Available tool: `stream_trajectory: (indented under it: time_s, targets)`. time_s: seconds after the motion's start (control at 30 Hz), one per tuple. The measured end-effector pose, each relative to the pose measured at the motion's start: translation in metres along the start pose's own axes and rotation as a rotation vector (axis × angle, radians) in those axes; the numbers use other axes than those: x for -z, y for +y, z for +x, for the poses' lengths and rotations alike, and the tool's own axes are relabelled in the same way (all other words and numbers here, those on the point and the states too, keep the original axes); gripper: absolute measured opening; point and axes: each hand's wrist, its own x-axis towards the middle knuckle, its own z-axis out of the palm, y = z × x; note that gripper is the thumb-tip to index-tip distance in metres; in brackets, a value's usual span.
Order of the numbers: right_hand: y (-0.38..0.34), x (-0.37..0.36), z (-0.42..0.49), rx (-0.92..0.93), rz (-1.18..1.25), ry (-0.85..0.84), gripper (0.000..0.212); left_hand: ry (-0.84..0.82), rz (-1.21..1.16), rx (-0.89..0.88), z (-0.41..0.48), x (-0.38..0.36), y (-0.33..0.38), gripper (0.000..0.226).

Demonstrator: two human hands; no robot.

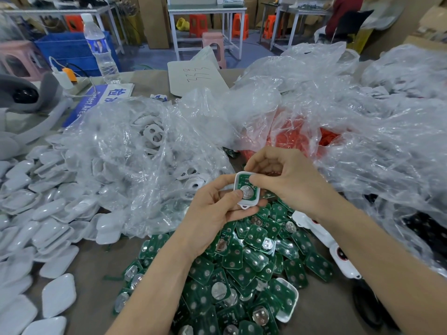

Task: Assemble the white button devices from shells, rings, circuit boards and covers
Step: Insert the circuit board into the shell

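Observation:
My left hand (215,209) holds a white shell (244,205) with a green circuit board (242,183) seated in it; its thumb presses by the round coin cell (247,191). My right hand (287,180) pinches the shell's upper right edge, thumb on the board. Below my hands lies a heap of green circuit boards (244,267). White covers (43,213) spread over the left of the table. A clear bag with white shells (154,141) sits behind the left hand. An open bag of orange rings (290,139) lies just beyond my hands.
Crumpled clear plastic bags (377,131) fill the right side. Assembled white devices (336,252) lie in a row to the right of the boards. A water bottle (100,49), a blue sign (96,100) and a white card (193,78) stand at the table's far edge.

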Motion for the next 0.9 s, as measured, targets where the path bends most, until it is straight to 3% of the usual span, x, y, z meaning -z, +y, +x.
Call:
stream_trajectory:
  time_s: [0.33, 0.47, 0.63, 0.9]
  targets:
    - [0.0035, -0.0008, -0.0024, -0.022, 0.051, -0.024, 0.013, 0.015, 0.053, -0.012, -0.0007, 0.0003, -0.0012, 0.032]
    - [0.0045, -0.0005, -0.0021, -0.127, 0.108, -0.045, 0.009, 0.034, 0.081, -0.017, -0.0004, -0.0012, -0.0027, 0.033]
    - [0.0054, -0.0008, -0.0023, -0.146, 0.052, -0.065, 0.008, 0.046, 0.131, -0.015, -0.0014, -0.0003, -0.0044, 0.012]
    - [0.0092, -0.0039, -0.004, -0.148, 0.029, -0.066, 0.013, 0.092, 0.185, -0.006, -0.0017, -0.0021, -0.0046, 0.013]
